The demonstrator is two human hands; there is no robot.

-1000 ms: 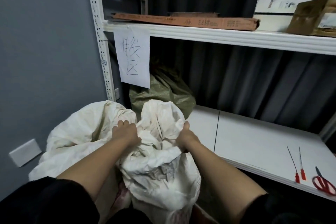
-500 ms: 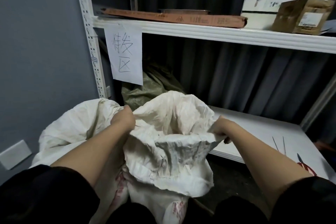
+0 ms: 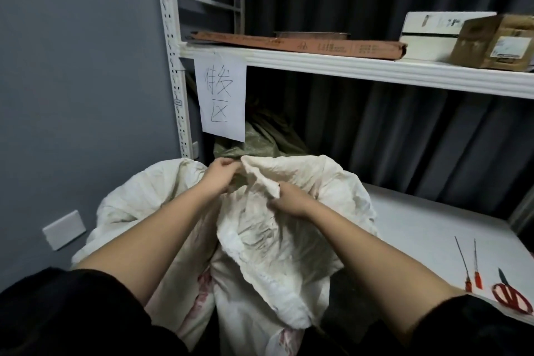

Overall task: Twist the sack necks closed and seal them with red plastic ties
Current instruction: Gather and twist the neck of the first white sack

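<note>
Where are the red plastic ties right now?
In the head view, the two red plastic ties lie side by side on the white lower shelf, far right, just left of the red-handled scissors, untouched by either hand.

Your two arms come in from the bottom corners, each in a black sleeve — the left sleeve [image 3: 66, 312] and the right sleeve [image 3: 474, 324] pushed up near the elbow, well back from where the fingers close. Forward of the cuffs your forearms are bare to the wrist. Your left hand [image 3: 221, 175] and right hand [image 3: 290, 201] are bare too — their fingertips are partly hidden.
</note>
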